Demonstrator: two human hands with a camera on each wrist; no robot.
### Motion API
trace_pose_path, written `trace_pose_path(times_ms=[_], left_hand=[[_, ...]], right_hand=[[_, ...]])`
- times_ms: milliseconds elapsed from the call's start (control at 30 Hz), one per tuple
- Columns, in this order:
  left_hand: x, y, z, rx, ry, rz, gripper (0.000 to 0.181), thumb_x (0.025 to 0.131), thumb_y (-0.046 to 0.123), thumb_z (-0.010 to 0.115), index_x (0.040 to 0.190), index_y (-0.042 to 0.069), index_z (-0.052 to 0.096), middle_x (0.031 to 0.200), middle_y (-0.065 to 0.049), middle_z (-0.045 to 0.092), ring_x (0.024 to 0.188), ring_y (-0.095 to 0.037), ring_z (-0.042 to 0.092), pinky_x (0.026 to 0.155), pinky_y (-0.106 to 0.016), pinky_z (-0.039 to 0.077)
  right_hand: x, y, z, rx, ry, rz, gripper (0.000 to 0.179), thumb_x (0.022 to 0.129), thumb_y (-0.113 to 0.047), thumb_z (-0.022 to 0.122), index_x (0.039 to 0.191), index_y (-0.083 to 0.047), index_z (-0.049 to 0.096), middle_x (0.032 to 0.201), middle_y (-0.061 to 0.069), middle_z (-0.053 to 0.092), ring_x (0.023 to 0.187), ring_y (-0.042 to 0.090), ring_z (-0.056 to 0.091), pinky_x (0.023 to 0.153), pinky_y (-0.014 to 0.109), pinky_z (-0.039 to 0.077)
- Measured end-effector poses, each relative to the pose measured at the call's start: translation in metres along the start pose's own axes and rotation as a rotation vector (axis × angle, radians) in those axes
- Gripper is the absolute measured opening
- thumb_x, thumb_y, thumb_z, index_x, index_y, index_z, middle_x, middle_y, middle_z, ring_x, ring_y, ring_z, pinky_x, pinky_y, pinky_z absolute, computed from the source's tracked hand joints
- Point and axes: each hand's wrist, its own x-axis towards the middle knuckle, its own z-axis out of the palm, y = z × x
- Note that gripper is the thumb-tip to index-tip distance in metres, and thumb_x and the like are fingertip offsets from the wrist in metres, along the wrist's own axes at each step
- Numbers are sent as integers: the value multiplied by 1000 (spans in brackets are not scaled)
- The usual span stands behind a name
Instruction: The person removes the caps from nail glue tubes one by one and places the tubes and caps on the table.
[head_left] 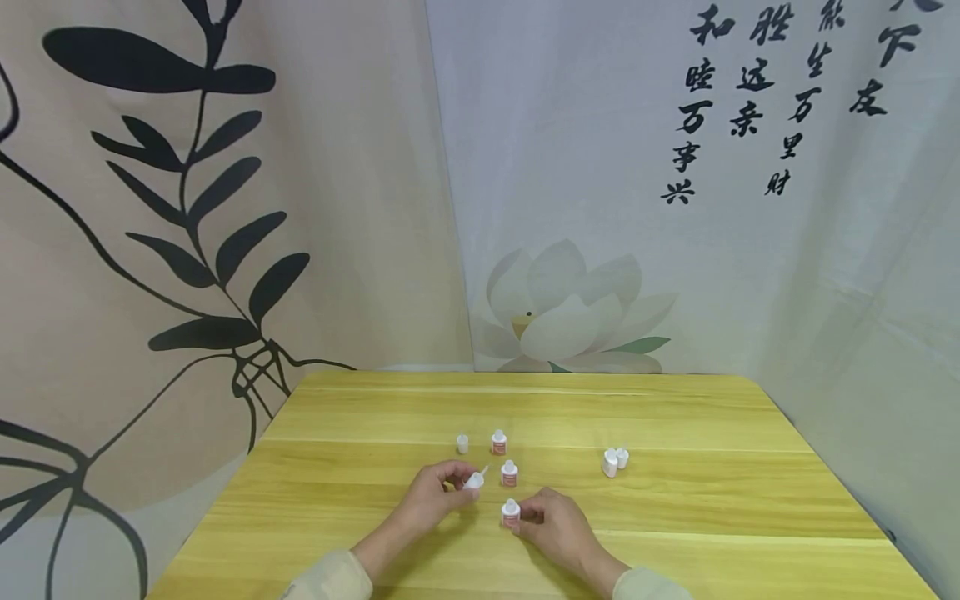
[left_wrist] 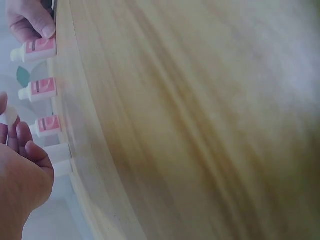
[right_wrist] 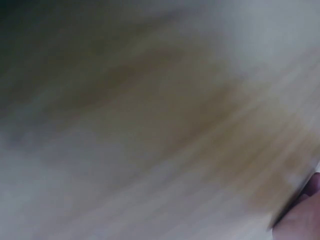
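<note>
My left hand [head_left: 438, 493] pinches a small white piece with a thin stem [head_left: 475, 481] between thumb and fingers, lifted over the table. The stem points up and to the right. My right hand [head_left: 557, 527] grips the nearest small white bottle with a red label [head_left: 511, 515] from its right side, the bottle upright. Behind it stand a middle bottle [head_left: 509, 475] and a back bottle [head_left: 499, 444] of the same kind, both with narrow white tops. In the left wrist view, the right hand's fingers [left_wrist: 46, 30] touch the held bottle [left_wrist: 40, 49].
A small white cap-like cylinder [head_left: 462, 444] stands left of the back bottle. Further right, two more white cylinders [head_left: 611, 464] stand close together. The wooden table [head_left: 712, 517] ends at a printed curtain [head_left: 375, 208] behind.
</note>
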Motion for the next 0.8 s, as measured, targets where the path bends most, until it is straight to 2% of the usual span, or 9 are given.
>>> trace_pose_path(times_ms=[367,800], left_hand=[[1,-1,1,-1,24,-2,20,85,13,77,103,8,69,90,0,64,87,-18,54,73,-27,44],[0,1,0,-5,17,-10,23,85,14,77,105,8,68,93,-1,64,87,-19,54,73,-27,45]], right_hand=[[0,-2,0,19,-11,18,15,83,-33,79,93,-22,79,82,-14,59,74,2,50,65,24,42],[0,-2,1,19,-17,21,18,83,-34,79,95,-21,78,83,-12,58,75,3,51,66,24,43]])
